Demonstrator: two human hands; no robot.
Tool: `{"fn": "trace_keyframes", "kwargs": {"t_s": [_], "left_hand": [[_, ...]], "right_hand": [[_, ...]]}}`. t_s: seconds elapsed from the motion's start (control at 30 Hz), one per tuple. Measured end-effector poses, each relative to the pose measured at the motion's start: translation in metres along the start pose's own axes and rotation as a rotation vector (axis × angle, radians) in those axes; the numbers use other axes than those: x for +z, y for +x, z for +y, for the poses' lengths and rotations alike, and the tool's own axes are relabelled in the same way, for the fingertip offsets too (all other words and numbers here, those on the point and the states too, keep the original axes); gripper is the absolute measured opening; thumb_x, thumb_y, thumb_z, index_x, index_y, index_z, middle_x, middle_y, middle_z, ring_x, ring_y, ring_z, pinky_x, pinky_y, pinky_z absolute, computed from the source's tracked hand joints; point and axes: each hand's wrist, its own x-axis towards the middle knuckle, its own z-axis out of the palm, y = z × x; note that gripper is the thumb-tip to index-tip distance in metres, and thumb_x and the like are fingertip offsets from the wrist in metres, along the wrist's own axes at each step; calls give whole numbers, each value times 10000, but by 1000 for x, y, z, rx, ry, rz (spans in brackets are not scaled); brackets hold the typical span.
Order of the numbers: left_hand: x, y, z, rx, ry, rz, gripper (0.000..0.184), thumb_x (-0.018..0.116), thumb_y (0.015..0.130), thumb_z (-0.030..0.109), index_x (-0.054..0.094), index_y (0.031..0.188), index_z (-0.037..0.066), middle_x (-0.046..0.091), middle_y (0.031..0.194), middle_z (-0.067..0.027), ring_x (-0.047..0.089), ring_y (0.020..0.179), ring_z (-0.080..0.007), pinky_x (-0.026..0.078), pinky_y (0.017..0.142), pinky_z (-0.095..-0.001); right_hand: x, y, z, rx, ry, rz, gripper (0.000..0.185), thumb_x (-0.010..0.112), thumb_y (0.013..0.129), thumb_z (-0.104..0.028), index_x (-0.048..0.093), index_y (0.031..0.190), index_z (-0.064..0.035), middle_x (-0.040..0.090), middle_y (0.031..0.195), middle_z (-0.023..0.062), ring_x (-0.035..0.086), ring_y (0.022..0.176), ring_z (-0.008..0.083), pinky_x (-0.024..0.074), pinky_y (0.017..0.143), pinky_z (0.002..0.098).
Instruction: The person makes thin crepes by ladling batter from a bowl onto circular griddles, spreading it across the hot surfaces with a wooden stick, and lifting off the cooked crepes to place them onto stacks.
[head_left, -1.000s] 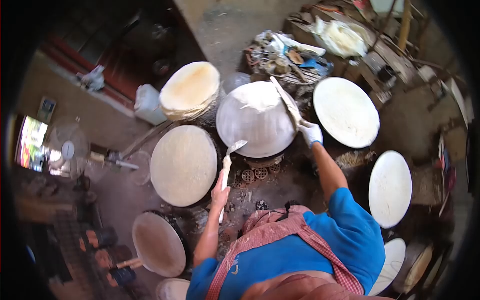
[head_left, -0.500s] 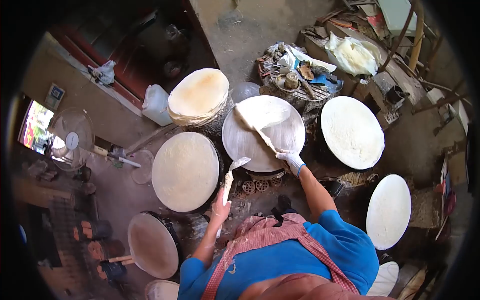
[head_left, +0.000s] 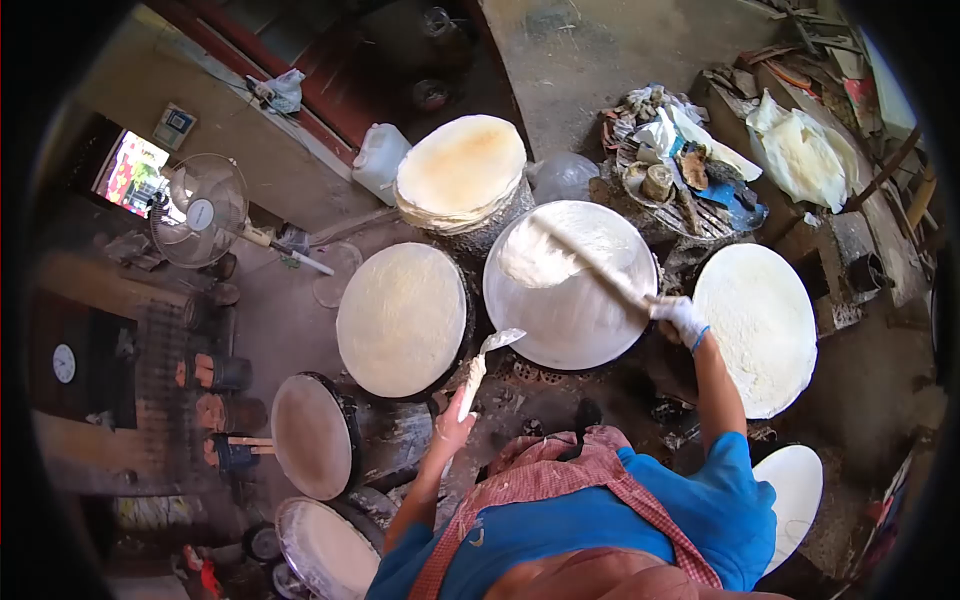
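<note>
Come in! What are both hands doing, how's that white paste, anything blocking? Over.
Left hand holding ladle. Gloved right hand gripping paddle. White paste on round plate's far part. Nothing seen blocking the paddle.

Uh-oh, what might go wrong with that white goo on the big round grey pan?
The wet-looking white batter might slop over the rim of the round grey pan if the long, pale, stick-like paddle in the white-gloved right hand pushes it too far. Also, the metal ladle with a pale handle might drip outside the pan, because the bare left hand holds its head right by the edge.
</note>
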Motion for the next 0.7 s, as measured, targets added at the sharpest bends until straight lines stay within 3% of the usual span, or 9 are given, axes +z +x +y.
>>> {"fn": "trace_keyframes", "kwargs": {"t_s": [0.13,0.23,0.3,0.37,0.4,0.57,0.63,0.67,0.7], "left_hand": [[2,-9,18,-99,-113,-39,638,541,757,97,294,1337,198,599,707,-171,520,414,-187,434,389,-328],[3,-15,28,-164,-108,-27,636,541,759,102,295,1337,206,599,699,-173,520,408,-193,429,384,-327],[11,-9,18,-240,-112,-45,633,547,758,112,302,1334,211,611,812,-198,588,545,-241,478,503,-353],[29,-6,-26,150,-13,163,627,556,757,126,313,1329,213,595,964,-216,615,772,-290,480,688,-375],[18,-13,5,-77,-108,63,625,568,753,130,322,1325,176,550,1095,-213,563,972,-303,424,827,-363],[28,-25,-17,-213,-223,49,614,566,756,95,329,1323,110,531,1152,-159,538,995,-244,404,851,-315],[41,-36,-32,-283,-389,83,624,548,757,55,320,1334,128,593,922,-125,584,734,-192,467,648,-284],[24,-49,8,-328,-492,37,653,524,751,18,294,1348,145,528,657,-49,483,447,-122,388,400,-247],[30,-53,3,-331,-510,51,653,524,751,18,294,1348,145,528,657,-49,483,447,-122,388,400,-247]], "right_hand": [[9,40,-14,153,-136,-55,412,630,740,-222,575,1108,-45,399,435,-15,321,310,94,242,305,247],[23,16,0,149,-48,-252,381,648,730,-216,596,1061,-35,405,444,0,337,324,96,242,305,244],[-1,15,0,212,-94,-297,444,672,709,-185,567,1113,-34,426,461,-4,344,326,84,249,298,233],[-14,32,-26,132,-201,-191,405,684,697,-178,593,1064,-33,433,463,-4,343,326,78,245,299,233],[-8,47,-36,71,-137,-144,342,675,706,-203,614,997,-34,423,446,-8,340,318,76,248,304,231],[8,78,-26,170,-268,-374,285,675,720,-253,632,923,-58,431,460,-19,335,325,78,240,317,236],[-1,46,-25,301,-229,-472,215,694,708,-252,628,804,-71,458,472,23,387,340,98,261,311,243],[-25,63,17,43,-316,-499,237,694,706,-245,639,844,-60,463,472,27,384,335,98,261,310,241],[-51,87,53,-221,-395,-524,265,694,703,-238,650,885,-50,468,472,32,381,329,98,260,308,238]]}}
